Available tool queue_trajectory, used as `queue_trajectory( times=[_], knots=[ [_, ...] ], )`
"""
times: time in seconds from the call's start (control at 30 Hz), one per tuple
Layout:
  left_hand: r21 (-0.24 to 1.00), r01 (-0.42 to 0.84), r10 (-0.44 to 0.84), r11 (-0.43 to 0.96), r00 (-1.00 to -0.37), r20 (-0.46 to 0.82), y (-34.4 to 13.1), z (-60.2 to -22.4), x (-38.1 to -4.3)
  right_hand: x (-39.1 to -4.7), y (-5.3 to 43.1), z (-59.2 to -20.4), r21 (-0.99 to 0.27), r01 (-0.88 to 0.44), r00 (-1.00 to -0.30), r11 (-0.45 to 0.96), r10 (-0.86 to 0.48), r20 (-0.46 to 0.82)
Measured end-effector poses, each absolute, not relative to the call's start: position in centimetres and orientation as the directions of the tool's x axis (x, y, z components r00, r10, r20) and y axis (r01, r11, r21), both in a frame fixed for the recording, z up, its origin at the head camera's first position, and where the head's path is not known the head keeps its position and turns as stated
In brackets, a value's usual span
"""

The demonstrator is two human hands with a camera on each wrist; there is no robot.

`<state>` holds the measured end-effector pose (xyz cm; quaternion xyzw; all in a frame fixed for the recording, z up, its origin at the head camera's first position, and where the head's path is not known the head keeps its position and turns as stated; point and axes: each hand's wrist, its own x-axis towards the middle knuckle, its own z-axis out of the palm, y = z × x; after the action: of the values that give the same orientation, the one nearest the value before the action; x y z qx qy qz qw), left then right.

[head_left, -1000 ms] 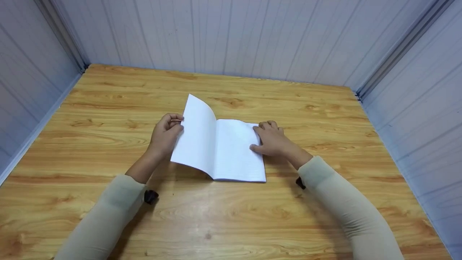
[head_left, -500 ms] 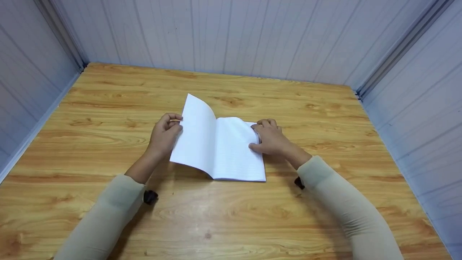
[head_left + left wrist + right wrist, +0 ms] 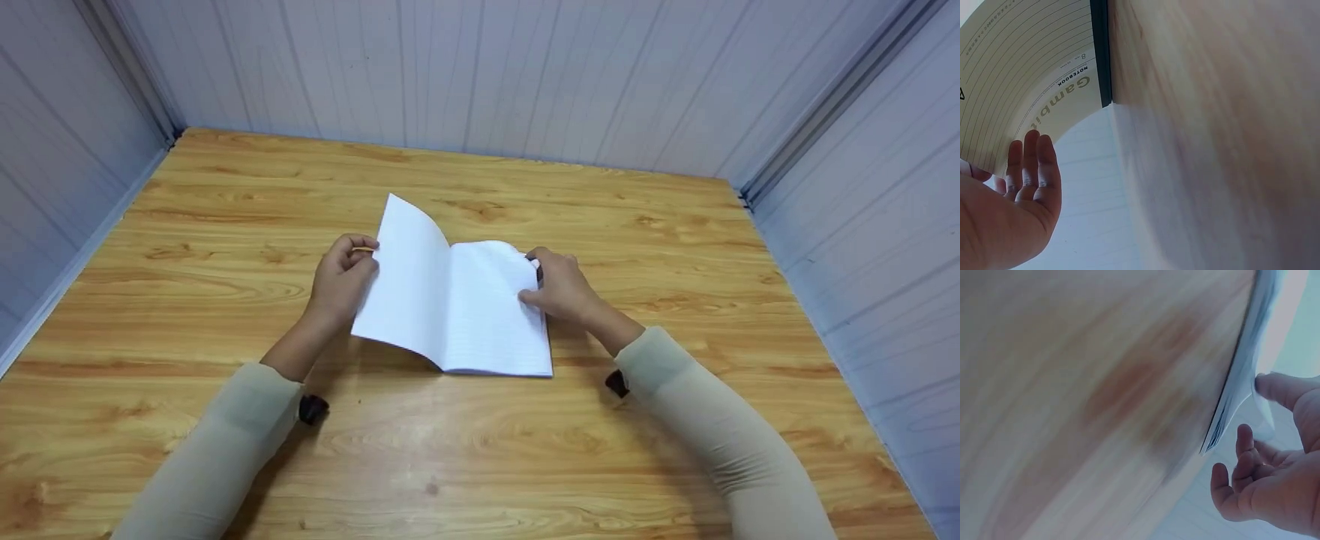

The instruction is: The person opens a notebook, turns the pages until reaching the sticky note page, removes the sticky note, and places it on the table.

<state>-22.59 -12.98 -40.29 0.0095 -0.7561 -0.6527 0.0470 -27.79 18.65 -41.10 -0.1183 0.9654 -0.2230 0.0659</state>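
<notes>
A notebook (image 3: 491,330) with white ruled pages lies open on the table. My left hand (image 3: 341,281) pinches the outer edge of its raised left side, which curves up from the spine. In the left wrist view the outside of that cover (image 3: 1044,67) is cream with lines, the words "Gambit NOTEBOOK" and a dark spine strip. At the right edge, my right hand (image 3: 564,289) holds a page between thumb and fingers, its upper right corner bent up. The right wrist view has the thumb (image 3: 1278,389) at the lifted page edge, with the other fingers curled below.
The wood-grain table (image 3: 480,457) extends around the notebook on all sides. Pale panelled walls (image 3: 435,75) enclose it at the back, left and right. A small black device (image 3: 313,409) sits under the left sleeve cuff, another (image 3: 617,383) under the right.
The right fingers have drawn in at the page's upper right corner, and that page has bulged upward. The left hand and the raised cover stay nearly still.
</notes>
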Motion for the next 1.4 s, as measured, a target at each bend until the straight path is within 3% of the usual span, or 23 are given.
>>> queue_trajectory(
  times=[0.23, 0.33, 0.5, 0.63, 0.93, 1.13, 1.4],
  knots=[
    [0.980, 0.084, -0.076, 0.178, -0.992, 0.099, -12.9, -40.5, -22.6, -27.7, 18.7, -40.6, -0.662, 0.007, -0.979, 0.750, -0.129, -0.157],
    [0.980, 0.079, -0.084, 0.180, -0.992, 0.096, -12.8, -40.4, -22.6, -27.5, 18.8, -40.5, -0.704, -0.031, -0.986, 0.709, -0.139, -0.097],
    [0.981, 0.070, -0.076, 0.179, -0.994, 0.084, -12.9, -40.4, -22.5, -27.0, 18.6, -40.4, -0.724, -0.237, -0.966, 0.648, -0.238, 0.102],
    [0.980, 0.074, -0.061, 0.183, -0.994, 0.086, -13.0, -40.5, -22.5, -26.5, 18.2, -40.0, -0.701, -0.374, -0.915, 0.607, -0.367, 0.170],
    [0.978, 0.092, -0.075, 0.189, -0.991, 0.108, -12.9, -40.4, -22.6, -25.7, 16.5, -39.7, -0.550, -0.502, -0.805, 0.668, -0.593, 0.015],
    [0.979, 0.078, -0.074, 0.188, -0.993, 0.094, -12.9, -40.4, -22.6, -24.6, 15.3, -39.8, -0.413, -0.566, -0.772, 0.714, -0.635, -0.039],
    [0.982, 0.057, -0.078, 0.180, -0.994, 0.072, -12.6, -40.4, -22.6, -23.8, 13.6, -39.4, -0.344, -0.550, -0.787, 0.761, -0.610, -0.091]
  ],
)
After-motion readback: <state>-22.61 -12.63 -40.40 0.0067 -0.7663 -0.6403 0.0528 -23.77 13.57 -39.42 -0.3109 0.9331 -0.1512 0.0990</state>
